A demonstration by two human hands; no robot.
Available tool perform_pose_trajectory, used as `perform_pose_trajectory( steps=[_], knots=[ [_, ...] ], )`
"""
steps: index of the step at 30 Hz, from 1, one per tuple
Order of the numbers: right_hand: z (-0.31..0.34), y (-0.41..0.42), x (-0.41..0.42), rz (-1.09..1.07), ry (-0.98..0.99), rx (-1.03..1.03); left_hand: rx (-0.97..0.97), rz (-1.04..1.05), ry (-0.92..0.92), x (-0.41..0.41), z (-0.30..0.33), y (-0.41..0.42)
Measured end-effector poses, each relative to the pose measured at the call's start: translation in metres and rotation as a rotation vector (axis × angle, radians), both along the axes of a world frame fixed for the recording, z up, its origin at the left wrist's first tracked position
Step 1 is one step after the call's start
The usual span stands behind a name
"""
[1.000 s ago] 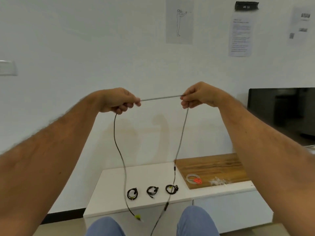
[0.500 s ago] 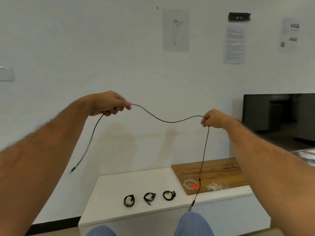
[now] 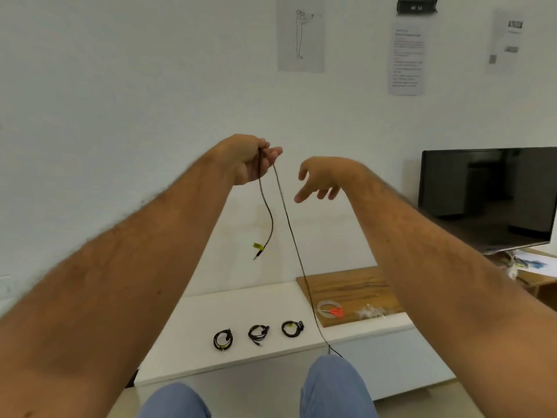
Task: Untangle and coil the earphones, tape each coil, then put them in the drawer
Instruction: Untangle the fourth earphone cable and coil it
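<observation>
**Inspector A:** We record the left hand [image 3: 248, 159] raised before the wall, fingers curled round the black earphone cable [image 3: 289, 224]. Do we agree on the grip?

**Inspector B:** We do. The cable passes through the left fist and leaves it in two strands. The short strand hangs toward 6 o'clock from the hand and ends in the plug [image 3: 256, 255], which carries a yellow tag [image 3: 257, 245] just above it. The long strand drops toward 5 o'clock, crossing in front of the white cabinet [image 3: 193, 321] and ending near the person's right knee [image 3: 334, 384].

**Inspector A:** And the right hand [image 3: 327, 176]?

**Inspector B:** At 3 o'clock from the left hand, apart from it. Its fingers hang loose and spread, pointing downward, and hold nothing. We see it clear of the cable.

**Inspector A:** We note three coiled earphones on the cabinet top, in a row along its near edge: the left coil [image 3: 223, 340], the middle coil [image 3: 258, 332] and the right coil [image 3: 291, 328]. Whether each is taped we cannot tell at this size, though yellow shows on the left and right ones.

**Inspector B:** At 3 o'clock from that row lies a wooden board [image 3: 349, 285]. On it we find a tape roll [image 3: 327, 306] with a red tab, and beside that, at 3 o'clock, a small pale clump of clear scraps [image 3: 370, 312]. A dark screen [image 3: 488, 197] stands at far right. Printed sheets [image 3: 301, 33] hang on the wall.
</observation>
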State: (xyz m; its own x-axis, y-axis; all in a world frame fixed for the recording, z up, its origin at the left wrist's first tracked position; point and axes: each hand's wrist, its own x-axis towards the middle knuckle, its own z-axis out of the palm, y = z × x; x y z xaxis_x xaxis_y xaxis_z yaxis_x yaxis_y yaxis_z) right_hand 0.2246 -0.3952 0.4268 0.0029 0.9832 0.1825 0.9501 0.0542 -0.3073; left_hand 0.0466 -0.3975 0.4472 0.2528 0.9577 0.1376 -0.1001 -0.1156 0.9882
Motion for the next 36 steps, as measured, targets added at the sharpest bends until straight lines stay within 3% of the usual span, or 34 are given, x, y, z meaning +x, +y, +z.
perform_pose_trajectory(
  steps=[4,6,8,11,14,16,19,22,26,29,32,34,36],
  knots=[
    [0.007,-0.010,-0.011,0.263,0.276,0.330,-0.032,0.004,-0.251,0.006,-0.007,-0.001],
    [0.006,-0.018,-0.018,0.363,0.405,0.363,-0.026,0.016,-0.352,0.007,-0.010,0.001],
    [0.003,-0.019,-0.024,0.354,0.478,0.335,-0.012,0.041,-0.416,0.007,-0.012,0.000],
    [-0.001,-0.015,-0.027,0.185,0.496,0.498,0.033,0.122,-0.323,0.007,-0.017,0.003],
    [-0.005,-0.021,-0.032,0.212,0.640,0.331,0.045,0.124,-0.230,0.008,-0.021,0.006],
    [-0.009,-0.026,-0.037,0.241,0.552,0.229,0.049,0.123,-0.242,0.010,-0.023,0.005],
    [-0.012,-0.022,-0.039,0.234,0.524,0.246,0.067,0.118,-0.263,0.011,-0.028,0.005],
    [-0.008,-0.020,-0.038,0.148,0.538,0.329,0.081,0.115,-0.157,0.003,-0.034,0.006],
    [0.000,-0.014,-0.035,0.154,0.671,0.466,0.077,0.167,0.180,-0.004,-0.041,-0.001],
    [0.002,-0.010,-0.035,0.296,0.871,0.398,0.044,0.119,0.481,-0.006,-0.046,-0.005],
    [-0.002,-0.003,-0.037,0.417,1.066,0.304,0.138,0.147,0.760,-0.010,-0.049,-0.002],
    [-0.005,0.002,-0.038,0.409,1.052,0.254,0.242,0.241,0.749,-0.015,-0.048,0.003],
    [-0.007,0.004,-0.037,0.397,0.967,0.171,0.339,0.316,0.563,-0.021,-0.045,0.011]
  ],
)
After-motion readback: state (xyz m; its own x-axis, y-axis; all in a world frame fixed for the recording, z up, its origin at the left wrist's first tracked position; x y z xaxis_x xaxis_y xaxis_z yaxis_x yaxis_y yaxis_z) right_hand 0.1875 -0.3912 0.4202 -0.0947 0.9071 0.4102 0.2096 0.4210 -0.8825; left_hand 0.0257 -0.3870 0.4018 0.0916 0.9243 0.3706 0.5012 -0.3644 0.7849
